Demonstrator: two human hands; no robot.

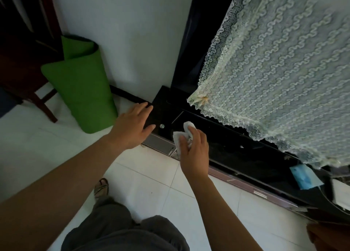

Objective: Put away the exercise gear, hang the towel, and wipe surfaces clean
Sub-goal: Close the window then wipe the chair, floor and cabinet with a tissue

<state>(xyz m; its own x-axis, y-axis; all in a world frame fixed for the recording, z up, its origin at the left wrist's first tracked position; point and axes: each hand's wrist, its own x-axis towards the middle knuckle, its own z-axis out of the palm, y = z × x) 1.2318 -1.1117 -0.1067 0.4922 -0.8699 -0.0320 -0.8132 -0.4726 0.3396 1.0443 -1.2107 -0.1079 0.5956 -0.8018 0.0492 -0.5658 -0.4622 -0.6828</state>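
A low black glossy cabinet runs along the wall from centre to lower right. My right hand grips a crumpled white wipe and holds it against the cabinet's front near its left end. My left hand rests flat, fingers straight, on the cabinet's left end beside a small round silver knob. A rolled green exercise mat leans upright against the white wall to the left of the cabinet.
A cream lace cloth drapes over a large dark screen above the cabinet. A blue packet lies on the cabinet at the right. A dark wooden chair stands at the far left. White floor tiles spread below, with my sandalled foot.
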